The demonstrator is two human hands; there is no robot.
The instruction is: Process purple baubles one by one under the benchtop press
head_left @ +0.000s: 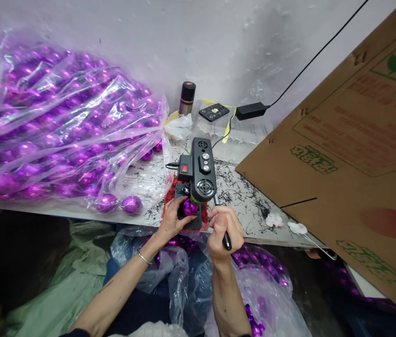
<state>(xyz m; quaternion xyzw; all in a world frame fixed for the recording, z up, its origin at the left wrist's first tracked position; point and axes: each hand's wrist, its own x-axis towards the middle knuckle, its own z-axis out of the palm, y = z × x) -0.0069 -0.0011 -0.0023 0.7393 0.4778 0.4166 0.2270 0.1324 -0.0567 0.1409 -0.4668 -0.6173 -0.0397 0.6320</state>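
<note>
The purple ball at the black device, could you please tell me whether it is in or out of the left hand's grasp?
In: the left hand curls around the purple ball, thumb and fingers at two sides.

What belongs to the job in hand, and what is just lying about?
In use:
purple ball, held by the left hand
black device, its lever in the right hand
probably the bag of balls

Apparently lying about:
capped bottle
keypad-like item
white scraps
</note>
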